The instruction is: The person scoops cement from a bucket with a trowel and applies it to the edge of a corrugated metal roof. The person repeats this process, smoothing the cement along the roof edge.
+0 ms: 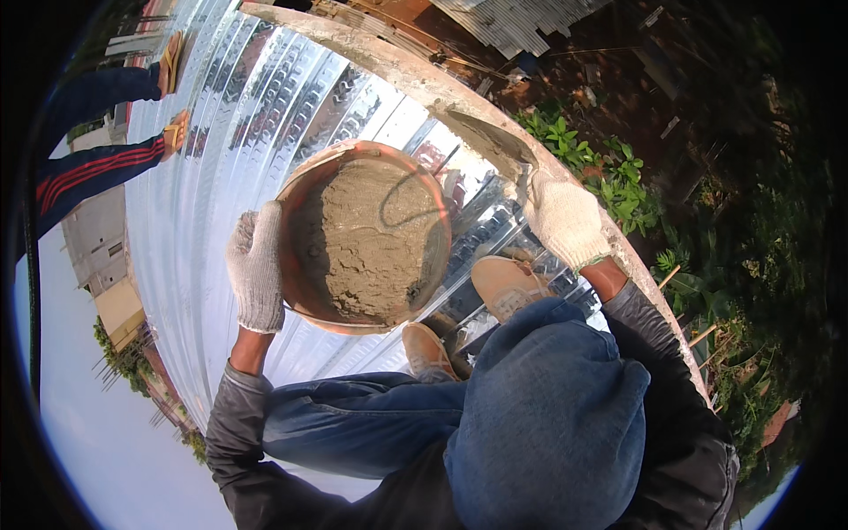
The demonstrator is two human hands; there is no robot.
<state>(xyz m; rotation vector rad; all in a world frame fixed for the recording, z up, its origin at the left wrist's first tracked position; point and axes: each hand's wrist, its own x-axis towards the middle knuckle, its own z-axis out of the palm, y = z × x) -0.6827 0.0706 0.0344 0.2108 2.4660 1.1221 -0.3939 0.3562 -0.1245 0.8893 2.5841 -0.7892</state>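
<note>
A round orange bucket [290, 287] full of wet grey-brown mortar [367, 230] stands on the shiny corrugated metal sheets [208, 230] before my feet. My left hand [254, 265], in a white knit glove, grips its left rim with the thumb over the edge. To the right, my gloved right hand [565, 216] is closed around a trowel whose handle the fingers hide. Mortar coats the trowel blade [488, 144], which lies against the wall's narrow top edge [397, 66]. The bucket's thin wire handle [389, 196] rests across the mortar.
Another person's legs [106, 172], in dark trousers and sandals, are on the sheets at upper left. My tan shoes [508, 287] are close to the bucket. Beyond the wall, a drop leads to green plants [601, 163] and brown ground. Buildings [102, 243] lie past the left edge.
</note>
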